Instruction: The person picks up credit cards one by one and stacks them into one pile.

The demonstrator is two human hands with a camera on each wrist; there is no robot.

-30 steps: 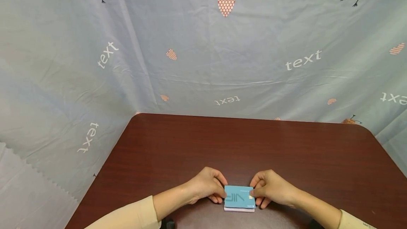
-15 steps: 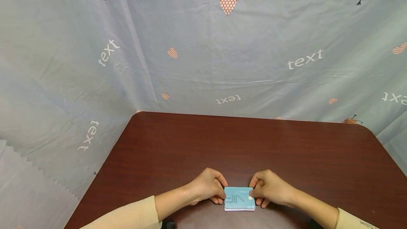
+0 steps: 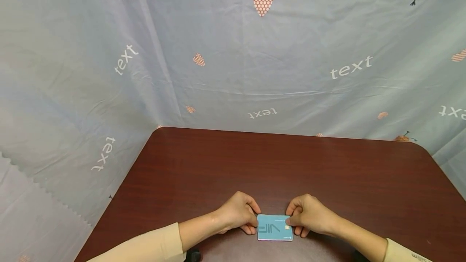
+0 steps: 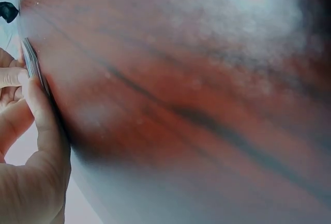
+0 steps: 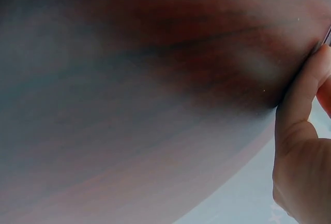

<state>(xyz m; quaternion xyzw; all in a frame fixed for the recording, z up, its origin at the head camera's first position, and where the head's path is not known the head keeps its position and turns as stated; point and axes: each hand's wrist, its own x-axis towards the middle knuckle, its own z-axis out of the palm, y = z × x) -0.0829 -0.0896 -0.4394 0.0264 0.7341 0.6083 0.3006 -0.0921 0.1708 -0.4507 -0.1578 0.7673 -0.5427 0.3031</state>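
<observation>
A light blue card (image 3: 274,230) with large upside-down VIP lettering and a small chip lies on top of a neat stack at the table's near side. In the left wrist view the stack of cards (image 4: 32,61) shows several thin edges. My left hand (image 3: 236,213) grips its left end, thumb at the edge and index finger near the far corner. At the right end my right hand (image 3: 312,215) holds it likewise, thumb over the card beside the chip. The other fingers bend down beside the stack. The lower cards are hidden from above.
The dark red-brown wooden table (image 3: 233,165) stretches out beyond the hands. A grey-blue patterned curtain (image 3: 225,80) hangs behind it and along the left side. A small black object (image 3: 193,255) sits below the left forearm.
The pale strip under the blue card's near edge has narrowed to a thin line, so the stack looks squarer. Both hands have stayed almost in place at its ends.
</observation>
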